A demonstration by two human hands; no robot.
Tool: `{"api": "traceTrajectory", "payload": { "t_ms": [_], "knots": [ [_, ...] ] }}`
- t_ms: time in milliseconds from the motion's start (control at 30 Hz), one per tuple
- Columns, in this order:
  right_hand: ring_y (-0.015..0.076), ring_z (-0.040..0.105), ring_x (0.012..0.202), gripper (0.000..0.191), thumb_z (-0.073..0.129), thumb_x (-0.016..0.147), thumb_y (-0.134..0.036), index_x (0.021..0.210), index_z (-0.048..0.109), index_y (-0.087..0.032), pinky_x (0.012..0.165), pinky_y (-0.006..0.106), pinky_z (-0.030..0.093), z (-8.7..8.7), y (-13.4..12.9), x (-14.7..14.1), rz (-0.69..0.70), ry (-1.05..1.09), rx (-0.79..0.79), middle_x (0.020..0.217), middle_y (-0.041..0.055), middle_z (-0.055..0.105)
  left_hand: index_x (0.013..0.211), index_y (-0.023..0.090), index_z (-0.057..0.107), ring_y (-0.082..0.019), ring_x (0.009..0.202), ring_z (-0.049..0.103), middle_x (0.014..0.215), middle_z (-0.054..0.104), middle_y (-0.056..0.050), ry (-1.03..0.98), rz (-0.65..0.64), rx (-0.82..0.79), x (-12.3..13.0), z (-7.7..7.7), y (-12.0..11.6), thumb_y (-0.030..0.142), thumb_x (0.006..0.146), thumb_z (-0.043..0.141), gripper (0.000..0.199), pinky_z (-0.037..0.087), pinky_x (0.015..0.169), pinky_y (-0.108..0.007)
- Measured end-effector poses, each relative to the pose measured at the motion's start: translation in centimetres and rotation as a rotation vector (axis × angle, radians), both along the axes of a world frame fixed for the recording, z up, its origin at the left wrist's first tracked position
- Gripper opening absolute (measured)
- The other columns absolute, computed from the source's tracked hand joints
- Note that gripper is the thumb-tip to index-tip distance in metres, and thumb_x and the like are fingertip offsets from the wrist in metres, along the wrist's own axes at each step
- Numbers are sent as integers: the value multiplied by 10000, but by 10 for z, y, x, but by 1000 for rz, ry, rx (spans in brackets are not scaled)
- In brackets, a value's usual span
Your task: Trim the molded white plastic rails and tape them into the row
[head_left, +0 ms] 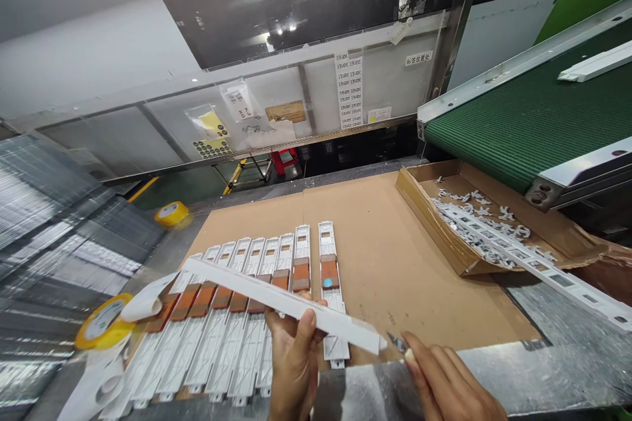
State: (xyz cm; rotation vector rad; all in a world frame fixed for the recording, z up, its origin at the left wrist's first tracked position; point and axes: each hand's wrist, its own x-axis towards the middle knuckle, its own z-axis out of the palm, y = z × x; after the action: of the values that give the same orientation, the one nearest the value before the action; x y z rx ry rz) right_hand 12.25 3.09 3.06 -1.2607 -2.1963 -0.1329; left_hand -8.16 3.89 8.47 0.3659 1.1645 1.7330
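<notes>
My left hand (293, 358) is closed around a long white plastic strip (241, 286), thumb on top, which slants across the view with its smooth side up. Close to the strip's right end, my right hand (447, 378) grips a small trimming knife (397, 342), its blade pointing at that end. Whether the blade touches the plastic I cannot tell. Beneath lie several white plastic strips (217, 358) side by side, ribbed side up, with orange-brown blocks (184, 302) across their middles. One similar strip (326, 237) with a blue dot on its block lies slightly apart to the right.
Cardboard (385, 243) covers the metal table. At right, a cardboard box (429, 230) contains small white scraps and a long slotted white piece (538, 266), below a green conveyor belt (533, 105). Yellow tape rolls (171, 213) and curled white paper (145, 299) are at left.
</notes>
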Motion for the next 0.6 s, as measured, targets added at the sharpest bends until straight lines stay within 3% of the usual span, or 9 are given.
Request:
{"api": "traceTrajectory", "payload": {
  "t_ms": [100, 300, 367, 433, 533, 600],
  "knots": [
    [173, 642, 790, 319, 355, 986, -336, 1187, 535, -166, 637, 252, 492, -2, 6, 5, -49, 68, -39, 910, 53, 663, 1152, 300, 399, -169, 822, 625, 928, 573, -3, -35, -32, -30, -1, 2, -1, 342, 723, 729, 543, 534, 700, -280],
    [159, 647, 911, 292, 403, 967, -297, 1224, 512, -210, 761, 212, 508, 3, 7, 9, 50, 262, -104, 1015, 41, 673, 1083, 310, 427, -156, 841, 613, 921, 578, 13, -17, -57, -11, -1, -2, -3, 319, 736, 714, 451, 512, 717, -261],
    [140, 651, 932, 279, 414, 960, -280, 1211, 527, -235, 795, 179, 506, 5, 12, 11, 91, 340, -153, 1056, 25, 674, 1065, 281, 480, -138, 723, 597, 854, 598, 1, -18, -194, 19, -8, -8, -6, 358, 728, 700, 410, 492, 617, -237],
    [126, 663, 877, 270, 419, 957, -283, 1186, 560, -254, 762, 157, 512, 8, 24, 15, 83, 423, -185, 1032, 13, 684, 979, 219, 570, -106, 535, 525, 714, 598, -15, -33, -433, 63, -20, -16, -10, 454, 700, 684, 383, 414, 469, -211],
    [104, 607, 617, 335, 484, 923, -374, 1218, 562, -236, 595, 174, 514, 15, 51, 23, 22, 573, -257, 963, 32, 666, 789, 139, 650, -78, 382, 420, 531, 563, -35, -45, -771, 63, -41, -31, -18, 632, 558, 701, 547, 320, 376, -212],
    [78, 486, 509, 512, 556, 876, -430, 1328, 465, -209, 539, 200, 488, 21, 69, 28, 39, 680, -394, 1048, 60, 625, 727, 140, 677, -116, 382, 464, 495, 579, -52, -22, -747, -18, -51, -39, -26, 680, 415, 745, 627, 383, 391, -251]
  ]
}}
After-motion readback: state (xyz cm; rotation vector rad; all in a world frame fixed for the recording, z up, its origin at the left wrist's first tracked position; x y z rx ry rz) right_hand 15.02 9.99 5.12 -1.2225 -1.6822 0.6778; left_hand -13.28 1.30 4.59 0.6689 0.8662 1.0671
